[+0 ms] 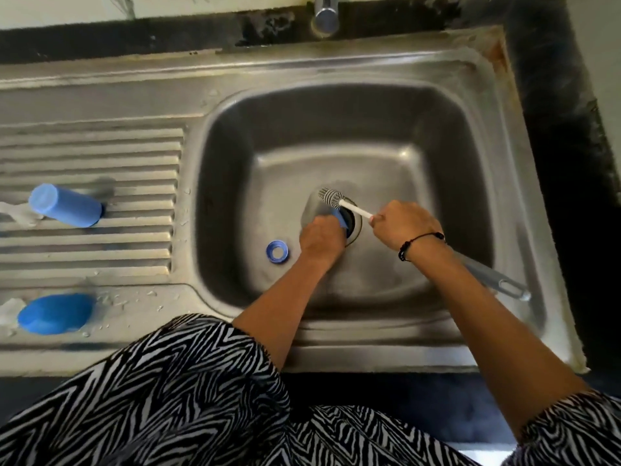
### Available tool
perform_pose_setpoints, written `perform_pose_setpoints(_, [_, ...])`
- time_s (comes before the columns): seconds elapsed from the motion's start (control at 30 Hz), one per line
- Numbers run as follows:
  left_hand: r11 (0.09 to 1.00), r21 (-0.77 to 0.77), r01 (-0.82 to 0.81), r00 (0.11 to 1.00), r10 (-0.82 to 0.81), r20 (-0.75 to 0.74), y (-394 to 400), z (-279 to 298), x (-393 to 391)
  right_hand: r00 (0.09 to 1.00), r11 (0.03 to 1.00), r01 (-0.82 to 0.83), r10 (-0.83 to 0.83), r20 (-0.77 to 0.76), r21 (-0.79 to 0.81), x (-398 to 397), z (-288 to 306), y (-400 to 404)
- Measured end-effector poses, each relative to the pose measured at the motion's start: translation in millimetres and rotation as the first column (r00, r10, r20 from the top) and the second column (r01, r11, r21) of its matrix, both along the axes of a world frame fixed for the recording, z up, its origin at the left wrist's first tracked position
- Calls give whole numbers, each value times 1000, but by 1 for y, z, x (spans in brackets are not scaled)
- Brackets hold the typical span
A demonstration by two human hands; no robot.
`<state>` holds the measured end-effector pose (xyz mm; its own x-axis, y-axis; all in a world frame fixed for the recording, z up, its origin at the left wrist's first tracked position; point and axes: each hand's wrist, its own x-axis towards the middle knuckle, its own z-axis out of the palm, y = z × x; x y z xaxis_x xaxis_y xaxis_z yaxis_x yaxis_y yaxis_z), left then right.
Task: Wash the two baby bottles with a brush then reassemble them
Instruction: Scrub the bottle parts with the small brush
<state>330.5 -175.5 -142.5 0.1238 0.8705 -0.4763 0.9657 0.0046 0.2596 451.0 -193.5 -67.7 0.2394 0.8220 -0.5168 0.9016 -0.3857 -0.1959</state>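
Over the drain of the steel sink (470,136), my left hand (321,238) grips a small blue bottle part (340,219), mostly hidden by my fingers. My right hand (405,225) holds a bottle brush (336,197) by its white shaft; the grey bristle head sits just above the blue part, and the grey handle end sticks out behind my wrist. A blue screw ring (277,251) lies on the basin floor left of my left hand. One blue bottle (65,206) lies on the ribbed drainboard. A second blue bottle (55,313) lies nearer the front edge.
The tap (326,15) stands at the back above the basin; no water is seen running. The drainboard (100,257) to the left is wet, with water drops and pale clear pieces (13,213) beside the bottles. A black counter edge runs along the right side.
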Motion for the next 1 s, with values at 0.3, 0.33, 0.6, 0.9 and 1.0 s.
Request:
perform_pose_setpoints(0.3, [983, -86, 162, 982, -168, -81, 23, -28, 28, 999, 999, 44, -43, -21, 8, 15, -14, -5])
perform_pose_setpoints(0.33, [984, -85, 156, 983, -163, -86, 21, -28, 29, 998, 998, 56, -55, -22, 14, 17, -15, -6])
perform_pose_setpoints(0.6, [970, -243, -25, 996, 45, 77, 22, -18, 22, 995, 993, 96, -93, -46, 71, 17, -4, -3])
perform_pose_setpoints(0.9, [563, -758, -330, 251, 826, 505, 12, 39, -19, 996, 986, 56, -43, -81, 158, 12, 34, -30])
perform_pose_setpoints(1.0, [454, -853, -256, -145, 855, 499, 17, 56, -32, 995, 973, 37, -15, -98, 228, 7, 52, -41])
